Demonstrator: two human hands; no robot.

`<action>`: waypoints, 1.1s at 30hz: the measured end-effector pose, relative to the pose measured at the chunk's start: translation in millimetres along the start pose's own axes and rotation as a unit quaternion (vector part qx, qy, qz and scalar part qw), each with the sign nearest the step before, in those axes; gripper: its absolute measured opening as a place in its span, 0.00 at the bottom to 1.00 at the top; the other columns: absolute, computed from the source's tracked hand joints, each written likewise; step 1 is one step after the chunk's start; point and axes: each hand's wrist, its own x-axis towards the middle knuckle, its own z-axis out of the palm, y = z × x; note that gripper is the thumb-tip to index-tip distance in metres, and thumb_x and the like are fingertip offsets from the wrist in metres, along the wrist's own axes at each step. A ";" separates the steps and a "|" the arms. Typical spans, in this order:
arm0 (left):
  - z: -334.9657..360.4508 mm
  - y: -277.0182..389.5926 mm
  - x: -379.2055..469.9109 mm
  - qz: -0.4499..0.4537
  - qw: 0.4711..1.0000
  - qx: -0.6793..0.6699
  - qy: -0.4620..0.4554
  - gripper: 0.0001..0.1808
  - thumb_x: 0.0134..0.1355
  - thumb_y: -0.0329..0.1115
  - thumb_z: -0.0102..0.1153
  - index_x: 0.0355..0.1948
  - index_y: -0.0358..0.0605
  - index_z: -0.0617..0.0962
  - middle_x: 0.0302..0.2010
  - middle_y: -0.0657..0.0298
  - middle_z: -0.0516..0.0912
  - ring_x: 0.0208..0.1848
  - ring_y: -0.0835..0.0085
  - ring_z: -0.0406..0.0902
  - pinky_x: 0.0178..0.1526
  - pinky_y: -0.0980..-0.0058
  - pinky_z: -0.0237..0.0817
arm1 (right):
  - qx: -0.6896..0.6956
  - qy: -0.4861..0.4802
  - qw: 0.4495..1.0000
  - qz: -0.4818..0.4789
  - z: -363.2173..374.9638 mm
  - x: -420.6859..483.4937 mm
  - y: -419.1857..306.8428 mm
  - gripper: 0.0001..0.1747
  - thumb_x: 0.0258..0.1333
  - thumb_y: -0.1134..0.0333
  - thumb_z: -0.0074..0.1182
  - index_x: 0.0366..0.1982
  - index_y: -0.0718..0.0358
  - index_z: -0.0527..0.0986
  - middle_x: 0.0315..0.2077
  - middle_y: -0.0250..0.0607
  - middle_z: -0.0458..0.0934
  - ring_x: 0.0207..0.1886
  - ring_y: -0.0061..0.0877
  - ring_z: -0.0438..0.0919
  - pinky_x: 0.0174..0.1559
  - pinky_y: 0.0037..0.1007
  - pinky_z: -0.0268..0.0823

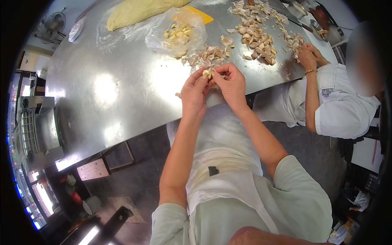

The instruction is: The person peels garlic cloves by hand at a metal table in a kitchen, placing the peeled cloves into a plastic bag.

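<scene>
Between the fingertips of my left hand (194, 88) and my right hand (231, 84) is a pale garlic clove (207, 73), with some skin about it. Both hands pinch it just above the near edge of the steel table (131, 82). Right beyond my fingers lies a heap of papery garlic skins (211, 55). Farther off, a clear plastic bag (153, 38) lies with its mouth spread, and peeled garlic cloves (179, 32) rest in it. Unpeeled garlic cloves (258, 43) form a pile to the right of the skins.
A co-worker's hands (307, 56) work at another skin heap (292, 39) on the right. Yellow dough (137, 12) and a yellow scraper (199, 14) lie at the back. A knife (301, 25) lies at the far right. A roller machine (39, 125) stands on the left.
</scene>
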 end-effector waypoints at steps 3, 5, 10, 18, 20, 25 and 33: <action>3.0 1.9 -3.9 -0.004 1.000 -0.013 0.017 0.21 0.74 0.25 0.55 0.66 0.28 0.73 0.55 0.53 0.83 0.52 0.70 0.83 0.56 0.74 0.79 | 0.040 -0.020 0.998 0.043 0.3 -1.9 -4.9 0.07 0.64 0.74 0.63 0.39 0.68 0.76 0.34 0.33 0.81 0.34 0.15 0.80 0.35 0.19 0.74; 3.0 2.3 -4.1 -0.010 1.000 -0.016 0.019 0.22 0.74 0.25 0.55 0.66 0.27 0.73 0.55 0.52 0.83 0.52 0.70 0.83 0.55 0.75 0.79 | 0.033 -0.019 0.999 0.032 -0.1 -0.4 -6.4 0.07 0.64 0.75 0.62 0.41 0.69 0.77 0.36 0.34 0.82 0.35 0.15 0.81 0.37 0.19 0.75; -5.3 3.2 3.7 -0.023 0.999 -0.011 0.028 0.23 0.73 0.25 0.56 0.66 0.26 0.73 0.56 0.51 0.83 0.51 0.71 0.83 0.53 0.76 0.79 | -0.087 -0.074 0.993 0.030 -4.7 4.3 -9.3 0.12 0.65 0.76 0.59 0.50 0.68 0.80 0.39 0.33 0.82 0.38 0.15 0.81 0.42 0.21 0.78; -5.5 4.2 3.8 -0.015 0.999 0.017 0.030 0.22 0.71 0.24 0.58 0.64 0.25 0.75 0.53 0.50 0.84 0.50 0.70 0.84 0.54 0.75 0.79 | -0.126 -0.097 0.986 0.047 -6.2 10.7 -13.3 0.09 0.65 0.76 0.59 0.45 0.69 0.82 0.36 0.35 0.84 0.35 0.16 0.82 0.40 0.20 0.77; -6.1 5.1 4.0 -0.020 1.000 0.014 0.020 0.22 0.71 0.24 0.58 0.64 0.24 0.75 0.53 0.50 0.84 0.50 0.69 0.85 0.55 0.74 0.80 | -0.086 -0.100 0.989 0.069 -8.5 12.4 -13.5 0.09 0.65 0.76 0.59 0.45 0.69 0.82 0.35 0.35 0.84 0.35 0.17 0.83 0.40 0.20 0.77; -10.7 7.9 5.7 -0.037 0.999 0.007 0.005 0.22 0.72 0.24 0.58 0.63 0.23 0.75 0.53 0.49 0.84 0.50 0.68 0.85 0.55 0.74 0.80 | -0.101 -0.091 0.990 0.049 -6.9 11.8 -12.5 0.08 0.64 0.74 0.60 0.43 0.70 0.82 0.34 0.36 0.84 0.34 0.19 0.85 0.37 0.20 0.76; -11.8 11.2 6.3 -0.050 0.998 0.024 -0.018 0.22 0.72 0.25 0.58 0.63 0.22 0.75 0.52 0.49 0.85 0.48 0.67 0.86 0.54 0.73 0.81 | -0.110 -0.073 0.991 0.029 -8.2 10.8 -9.0 0.07 0.62 0.72 0.61 0.40 0.68 0.82 0.33 0.35 0.84 0.30 0.17 0.83 0.33 0.19 0.71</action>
